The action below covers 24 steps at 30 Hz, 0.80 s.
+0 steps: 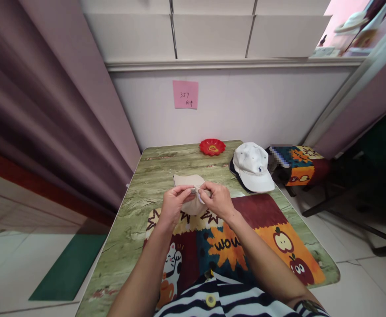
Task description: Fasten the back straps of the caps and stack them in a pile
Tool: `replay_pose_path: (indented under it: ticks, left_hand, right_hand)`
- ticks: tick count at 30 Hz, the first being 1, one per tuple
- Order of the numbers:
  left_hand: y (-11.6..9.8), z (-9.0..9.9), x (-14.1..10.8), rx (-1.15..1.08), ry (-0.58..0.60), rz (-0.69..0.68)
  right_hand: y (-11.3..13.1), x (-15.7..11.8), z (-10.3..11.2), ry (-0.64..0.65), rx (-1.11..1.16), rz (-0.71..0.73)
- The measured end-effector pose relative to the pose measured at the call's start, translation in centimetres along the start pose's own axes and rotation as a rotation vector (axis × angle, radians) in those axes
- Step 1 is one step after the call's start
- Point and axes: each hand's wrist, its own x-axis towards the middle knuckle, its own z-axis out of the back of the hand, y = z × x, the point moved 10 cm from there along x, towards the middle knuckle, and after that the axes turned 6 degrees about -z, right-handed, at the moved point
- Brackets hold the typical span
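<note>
A beige cap (189,180) lies near the middle of the table, its brim pointing away from me. My left hand (176,201) pinches the cap's strap at the near side, thumb and forefinger together. Close beside it, my right hand (218,199) has its fingers closed on the other part of the strap. A small buckle or clasp seems to sit between the fingertips, too small to make out clearly. To the right, a white cap (250,160) with a small dark logo rests on top of a dark cap (233,171).
The green wood-patterned table (136,193) bears a colourful mat (262,211) under my forearms. A red scalloped dish (212,147) sits at the far edge. Against the wall (246,101) is a pink note (185,94). A covered stool (300,165) stands right of the table.
</note>
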Motion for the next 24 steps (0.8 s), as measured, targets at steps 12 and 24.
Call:
replay_pose_path:
  ticks: [12, 24]
  left_hand:
    - [2.7, 0.7, 0.5, -0.088, -0.025, 0.118]
    - [3.1, 0.3, 0.4, 0.007, 0.042, 0.144]
  right_hand:
    - [-1.0, 0.3, -0.8, 0.046, -0.045, -0.021]
    - [-1.8, 1.0, -1.5, 0.171, -0.049, 0.001]
